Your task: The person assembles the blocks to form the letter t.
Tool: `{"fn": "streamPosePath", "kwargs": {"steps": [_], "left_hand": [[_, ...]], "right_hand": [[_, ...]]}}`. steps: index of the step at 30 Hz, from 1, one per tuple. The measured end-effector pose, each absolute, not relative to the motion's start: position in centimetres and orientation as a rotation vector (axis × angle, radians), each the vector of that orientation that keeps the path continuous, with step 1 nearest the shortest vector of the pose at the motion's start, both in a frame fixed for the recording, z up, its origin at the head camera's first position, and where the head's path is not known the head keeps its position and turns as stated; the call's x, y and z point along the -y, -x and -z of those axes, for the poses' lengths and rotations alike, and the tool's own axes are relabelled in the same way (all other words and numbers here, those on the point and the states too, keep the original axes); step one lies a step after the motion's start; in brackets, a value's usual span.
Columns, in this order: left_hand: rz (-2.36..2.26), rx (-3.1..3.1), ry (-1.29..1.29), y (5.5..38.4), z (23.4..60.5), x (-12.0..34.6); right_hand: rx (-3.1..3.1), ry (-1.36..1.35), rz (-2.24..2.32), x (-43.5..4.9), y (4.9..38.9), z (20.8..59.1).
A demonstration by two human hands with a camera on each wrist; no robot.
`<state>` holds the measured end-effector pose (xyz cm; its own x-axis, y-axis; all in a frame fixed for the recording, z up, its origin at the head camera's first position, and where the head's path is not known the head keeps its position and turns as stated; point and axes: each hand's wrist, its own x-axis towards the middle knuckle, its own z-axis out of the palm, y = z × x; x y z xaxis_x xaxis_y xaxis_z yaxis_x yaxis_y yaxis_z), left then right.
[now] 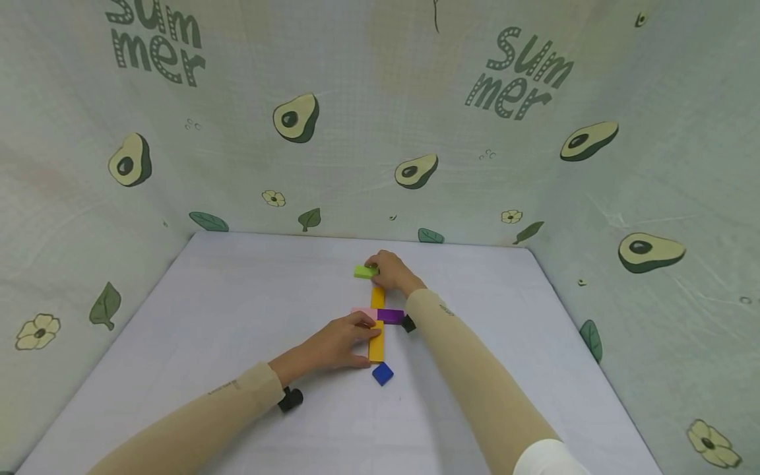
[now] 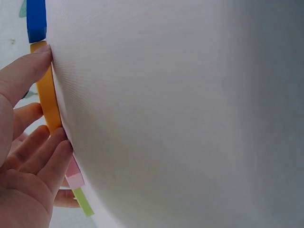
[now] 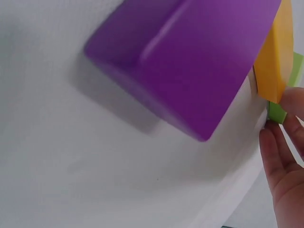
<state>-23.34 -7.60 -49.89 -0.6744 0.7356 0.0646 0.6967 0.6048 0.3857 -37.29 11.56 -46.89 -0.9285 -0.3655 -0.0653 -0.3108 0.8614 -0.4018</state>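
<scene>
Near the middle of the table, my left hand [image 1: 340, 343] grips the near orange block [image 1: 377, 348], thumb at one end and fingertips at the other. A blue block [image 1: 382, 374] lies turned cornerwise just in front of it. Beyond it, a pink block [image 1: 362, 311] and a purple block [image 1: 391, 316] lie end to end, crosswise. The far orange block [image 1: 378, 298] runs on from them to a light green block [image 1: 361, 271]. My right hand [image 1: 392, 272] holds the right end of that green block, the fingers partly covering it. The purple block [image 3: 204, 61] looms large in the right wrist view.
The blocks lie on a white table [image 1: 255, 290]. A cloth printed with avocados [image 1: 297, 119] and leaves rises at the back and both sides. A black wrist camera [image 1: 291, 399] sits under the left sleeve; another dark piece [image 1: 408, 323] shows beside the purple block.
</scene>
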Motion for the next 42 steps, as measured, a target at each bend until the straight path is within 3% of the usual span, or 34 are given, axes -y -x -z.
{"fn": "streamPosePath", "kwargs": {"steps": [22, 42], "left_hand": [[-0.579, -2.717, -1.159, 23.0, 49.6, 7.5], [-0.548, -2.723, -1.168, 23.3, 50.1, 7.4]], "right_hand": [[-2.943, 0.61, 0.581, -14.7, 37.0, 44.9], [-2.991, 0.554, 0.558, -21.3, 34.4, 44.4]]}}
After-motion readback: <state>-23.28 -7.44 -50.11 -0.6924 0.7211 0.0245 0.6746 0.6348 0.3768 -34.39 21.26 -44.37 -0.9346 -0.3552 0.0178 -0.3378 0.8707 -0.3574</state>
